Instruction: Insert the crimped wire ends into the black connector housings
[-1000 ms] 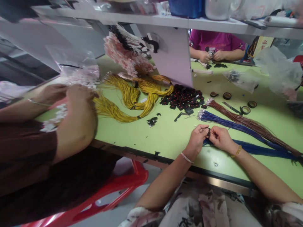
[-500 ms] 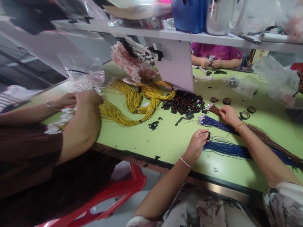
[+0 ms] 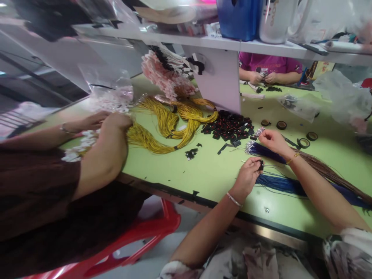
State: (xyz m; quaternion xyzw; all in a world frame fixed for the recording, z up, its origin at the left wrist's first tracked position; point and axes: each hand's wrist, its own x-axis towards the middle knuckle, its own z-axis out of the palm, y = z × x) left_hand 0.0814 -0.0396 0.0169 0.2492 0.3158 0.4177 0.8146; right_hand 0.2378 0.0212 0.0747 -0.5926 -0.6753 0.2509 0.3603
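A small black plastic connector housing [image 3: 261,165] is pinched between the thumb and fingers of my left hand [image 3: 247,175], with thin wires trailing from it. Below and right of that hand lies a blue wire bundle [image 3: 283,184]. My right hand [image 3: 274,142] is closed over the tip end of a brown wire bundle [image 3: 316,164], by its silver terminals [image 3: 259,132]; what the fingertips pinch is hidden. Between my hands lies a dark blue-violet wire bundle [image 3: 264,151] with silver terminals. A pile of black housings [image 3: 229,126] sits just beyond, to the left.
Black tape rolls [image 3: 303,143] lie right of my right hand. Yellow wire bundles [image 3: 162,145] stretch left across the green table [image 3: 203,174]. A co-worker's arm [image 3: 109,155] occupies the left side. Another person [image 3: 270,69] works opposite, below a shelf [image 3: 250,46].
My right hand has shifted slightly left along the brown bundle towards its terminals, its fingers now drawn together. My left hand still holds the black housing, turned a little. The view has shifted slightly.
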